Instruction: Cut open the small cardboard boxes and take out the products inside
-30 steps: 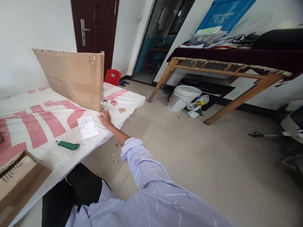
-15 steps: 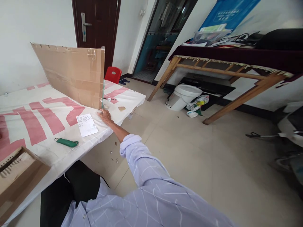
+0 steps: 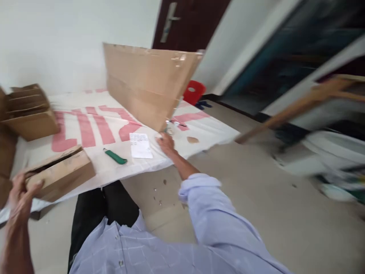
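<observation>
At the lower left, my left hand (image 3: 23,194) grips the near end of a long narrow cardboard box (image 3: 65,171), thumb on its top and fingers at its end. The box lies on the table with a dark slot along its upper side. My right hand (image 3: 167,144) rests on the table at the bottom corner of a large upright cardboard panel (image 3: 142,83), its fingers curled. What those fingers pinch is blurred. Between the hands lie a green-handled utility knife (image 3: 115,156) and a white paper (image 3: 141,145) with small marks.
A white cloth with red lettering covers the table (image 3: 159,160). An open cardboard box with dividers (image 3: 31,114) stands at the left. Beyond the panel is a red chair (image 3: 194,93). A brown scrap (image 3: 192,140) lies right of my hand; a white bucket (image 3: 327,152) stands on the floor.
The view has swung left, bringing my left hand and the divided box into sight. My left hand now holds the narrow box; my right hand stays at the panel's corner.
</observation>
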The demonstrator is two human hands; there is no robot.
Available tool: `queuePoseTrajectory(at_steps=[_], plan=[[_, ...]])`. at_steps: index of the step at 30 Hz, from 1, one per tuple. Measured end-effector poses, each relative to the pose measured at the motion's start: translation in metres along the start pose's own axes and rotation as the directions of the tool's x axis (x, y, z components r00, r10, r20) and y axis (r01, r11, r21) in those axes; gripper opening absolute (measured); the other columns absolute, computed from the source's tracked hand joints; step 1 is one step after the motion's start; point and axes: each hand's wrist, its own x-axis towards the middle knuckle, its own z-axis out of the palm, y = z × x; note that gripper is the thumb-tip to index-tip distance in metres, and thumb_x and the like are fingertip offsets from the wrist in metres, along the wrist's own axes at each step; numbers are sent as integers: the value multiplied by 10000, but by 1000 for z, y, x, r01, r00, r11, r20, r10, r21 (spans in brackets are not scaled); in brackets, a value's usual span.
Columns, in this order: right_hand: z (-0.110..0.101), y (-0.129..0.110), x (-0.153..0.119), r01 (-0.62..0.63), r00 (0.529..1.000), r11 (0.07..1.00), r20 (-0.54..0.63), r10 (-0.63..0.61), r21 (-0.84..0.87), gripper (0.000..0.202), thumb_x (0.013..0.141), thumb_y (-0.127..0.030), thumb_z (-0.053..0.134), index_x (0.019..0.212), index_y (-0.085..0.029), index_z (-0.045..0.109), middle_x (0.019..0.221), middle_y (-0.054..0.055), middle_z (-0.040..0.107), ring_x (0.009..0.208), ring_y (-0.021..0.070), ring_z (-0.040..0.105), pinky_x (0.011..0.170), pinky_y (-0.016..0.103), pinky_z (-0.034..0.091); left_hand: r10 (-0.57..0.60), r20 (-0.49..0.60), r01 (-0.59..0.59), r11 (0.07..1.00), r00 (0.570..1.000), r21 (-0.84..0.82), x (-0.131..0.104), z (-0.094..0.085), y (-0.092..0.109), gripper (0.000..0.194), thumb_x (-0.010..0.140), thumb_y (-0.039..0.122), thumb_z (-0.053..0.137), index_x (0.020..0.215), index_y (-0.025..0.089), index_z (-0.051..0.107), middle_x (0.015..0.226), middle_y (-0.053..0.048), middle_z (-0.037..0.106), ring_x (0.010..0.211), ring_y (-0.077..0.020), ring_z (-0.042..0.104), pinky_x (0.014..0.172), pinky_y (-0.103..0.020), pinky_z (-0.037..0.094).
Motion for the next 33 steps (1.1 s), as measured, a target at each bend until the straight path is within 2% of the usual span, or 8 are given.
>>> queuePoseTrajectory(at_steps=[5, 9, 12, 15, 19, 22, 27, 33], plan=[[13, 19, 2, -3, 996, 999, -86, -1, -50, 705, 1034, -618, 541, 1477, -85, 672, 1486, 351, 651, 1476, 476, 567, 1232, 672, 455, 33, 154, -4, 982, 988, -188, -12, -3, -31, 797, 694, 768, 917, 1290, 283, 700, 1644, -95, 580, 1536, -466, 555, 1135, -566, 603], [22, 1, -9, 310, 915, 951, -271, -299, -1, 639, 1043, -630, 516, 1419, -142, 687, 1417, 326, 668, 1449, 478, 576, 1229, 748, 450, 96, 243, -35, 969, 965, -246, -16, -1, -43, 976, 664, 695, 988, 1463, 258, 637, 1685, -182, 506, 1583, -468, 514, 1178, -588, 595], [30, -55, -33, 536, 831, 837, -245, -500, 108, 525, 1043, -600, 542, 1333, -201, 722, 1363, 260, 711, 1357, 432, 644, 1180, 706, 535, 118, 253, -44, 959, 960, -279, -21, 2, -45, 993, 669, 620, 1012, 1498, 254, 604, 1670, -182, 497, 1574, -451, 524, 1184, -606, 598], [40, -131, -73, 662, 738, 686, -99, -667, 302, 433, 1074, -593, 542, 1220, -257, 772, 1274, 175, 766, 1244, 368, 726, 1094, 613, 631, 142, 262, -53, 946, 955, -320, -27, 3, -43, 959, 685, 555, 1011, 1502, 266, 598, 1671, -168, 496, 1571, -450, 526, 1165, -607, 610], [47, -211, -129, 710, 573, 512, 25, -819, 483, 450, 1103, -636, 571, 1283, -294, 802, 1317, 141, 788, 1264, 338, 750, 1096, 570, 652, 164, 280, -56, 933, 946, -357, -37, 5, -42, 979, 701, 493, 1009, 1546, 290, 559, 1720, -164, 462, 1596, -444, 503, 1174, -600, 601], [48, -240, -154, 701, 496, 459, 89, -864, 545, 485, 1097, -668, 599, 1371, -316, 789, 1394, 128, 782, 1329, 343, 736, 1145, 598, 636, 163, 272, -60, 934, 948, -353, -42, 7, -45, 1011, 701, 466, 1006, 1575, 292, 527, 1753, -175, 422, 1612, -447, 482, 1184, -615, 589], [49, -248, -162, 690, 468, 461, 142, -872, 558, 459, 1065, -651, 666, 1381, -343, 790, 1372, 121, 793, 1316, 350, 748, 1116, 613, 655, 189, 268, -84, 929, 945, -361, -47, 11, -48, 991, 731, 430, 985, 1595, 310, 516, 1766, -173, 405, 1625, -451, 454, 1189, -641, 584], [48, -239, -161, 695, 506, 478, 108, -856, 537, 371, 1039, -627, 693, 1238, -329, 788, 1248, 103, 811, 1163, 333, 793, 1020, 582, 690, 233, 237, -124, 909, 943, -399, -56, 19, -41, 998, 729, 391, 969, 1608, 318, 502, 1745, -167, 430, 1624, -460, 445, 1171, -638, 598]])
